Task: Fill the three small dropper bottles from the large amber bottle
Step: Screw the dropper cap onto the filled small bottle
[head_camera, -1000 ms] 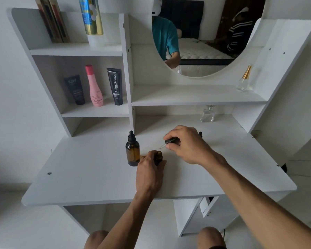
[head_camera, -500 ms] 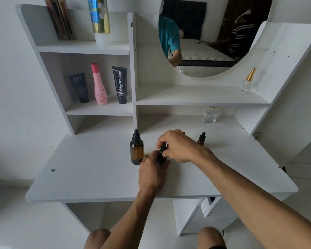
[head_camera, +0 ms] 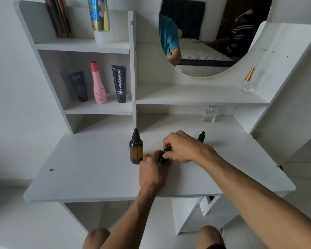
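From the head camera, the left hand (head_camera: 152, 170) curls around a small dropper bottle (head_camera: 165, 155) on the desk (head_camera: 90, 169), while the right hand (head_camera: 182, 147) pinches its cap. The big amber bottle (head_camera: 136, 150) stands capped just beside them. Another small bottle (head_camera: 201, 137) waits behind; how full any is, I cannot tell.

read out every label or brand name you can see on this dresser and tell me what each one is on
"Kahf": dark tube, middle shelf, left.
"Tamara": pink bottle beside it; smaller print unreadable.
"Glad2Glow": black tube, lettering running vertically; small print blurred.
Blue and gold can, top shelf: print too blurred to read.
Large amber bottle: no label visible.
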Demonstrator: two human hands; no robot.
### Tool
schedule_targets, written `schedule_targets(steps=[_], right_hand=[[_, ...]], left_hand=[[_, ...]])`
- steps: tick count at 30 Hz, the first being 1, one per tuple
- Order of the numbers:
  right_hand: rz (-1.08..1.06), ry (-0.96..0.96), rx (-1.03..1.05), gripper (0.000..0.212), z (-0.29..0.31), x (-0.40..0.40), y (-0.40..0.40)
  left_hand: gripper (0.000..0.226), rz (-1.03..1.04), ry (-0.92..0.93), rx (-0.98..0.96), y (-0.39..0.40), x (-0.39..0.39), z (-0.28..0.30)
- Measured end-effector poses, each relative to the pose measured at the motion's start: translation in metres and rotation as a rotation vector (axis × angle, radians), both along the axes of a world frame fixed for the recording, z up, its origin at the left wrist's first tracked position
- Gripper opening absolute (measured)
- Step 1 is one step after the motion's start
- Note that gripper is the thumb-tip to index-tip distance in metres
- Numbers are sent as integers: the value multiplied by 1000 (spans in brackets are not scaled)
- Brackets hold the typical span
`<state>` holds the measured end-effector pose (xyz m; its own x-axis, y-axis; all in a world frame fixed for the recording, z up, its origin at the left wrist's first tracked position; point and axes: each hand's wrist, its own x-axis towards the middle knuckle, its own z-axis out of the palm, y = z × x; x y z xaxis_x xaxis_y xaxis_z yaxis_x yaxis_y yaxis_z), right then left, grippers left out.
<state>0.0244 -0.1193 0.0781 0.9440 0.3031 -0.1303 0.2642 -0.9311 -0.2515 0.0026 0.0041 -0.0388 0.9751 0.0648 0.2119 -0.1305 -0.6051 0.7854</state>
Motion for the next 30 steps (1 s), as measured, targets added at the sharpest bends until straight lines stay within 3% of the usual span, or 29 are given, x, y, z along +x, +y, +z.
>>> schedule_targets(steps=[2,6,14,19,30], right_hand=[[-6,8,17,32,-2,-1,-2],[-34,-17,26,22,-3,-2,-5],[-79,-69,23,28,-11,-6,-6],[-114,-48,133,17,-20,-8,-10],[-158,-159,284,24,-43,-12,-14]], left_hand=[[28,0,4,-14,0,-1,0],[31,7,8,-22,0,-1,-1],[28,1,5,8,-1,-2,0],[28,-7,0,0,-1,-2,0],[26,55,17,14,-8,2,-2]])
